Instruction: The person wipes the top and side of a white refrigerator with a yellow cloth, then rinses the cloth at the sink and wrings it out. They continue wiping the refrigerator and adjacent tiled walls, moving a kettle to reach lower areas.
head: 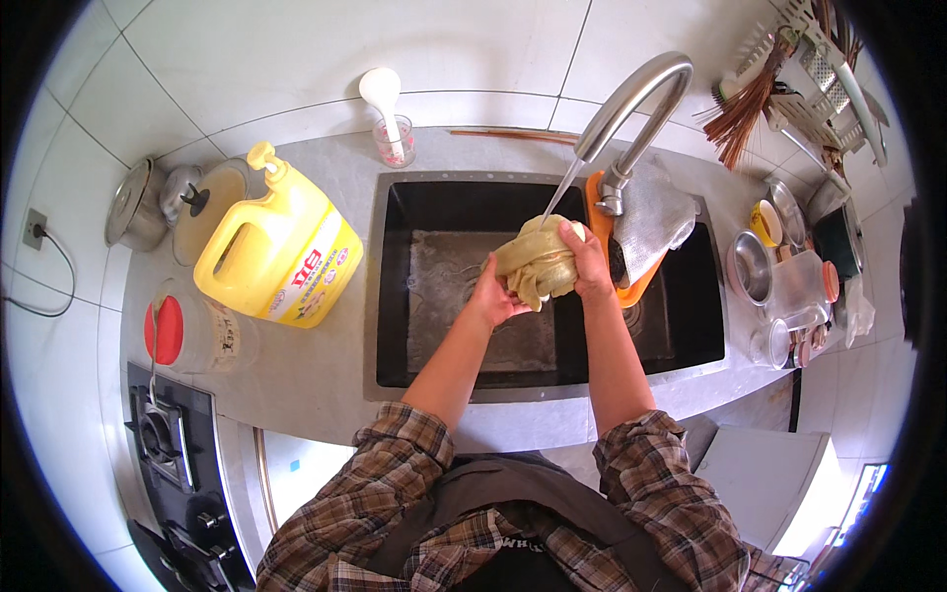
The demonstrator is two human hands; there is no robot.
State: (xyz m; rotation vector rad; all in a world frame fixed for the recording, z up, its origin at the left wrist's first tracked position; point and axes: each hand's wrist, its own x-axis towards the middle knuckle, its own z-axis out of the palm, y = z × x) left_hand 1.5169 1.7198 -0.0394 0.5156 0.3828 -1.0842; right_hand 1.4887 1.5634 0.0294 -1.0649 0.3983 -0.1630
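Both my hands grip a wet, yellowish-green cloth (538, 259) over the black double sink (399, 311). My left hand (497, 296) supports the bunched cloth from its left and lower side. At its right edge, my right hand (586, 259) grips it, with the thumb on top. A thin stream of water from the curved metal faucet (636, 96) runs onto the cloth. Something white shows in small patches at the edges of the bundle; what it is cannot be told. Water wets the bottom of the left basin.
A large yellow detergent jug (277, 244) and a red-lidded jar (200, 337) stand left of the sink. An orange board or tray (636, 292) with a grey cloth (651, 222) lies over the divider. Metal bowls (751, 266) are at right, a gas stove (177, 473) at lower left.
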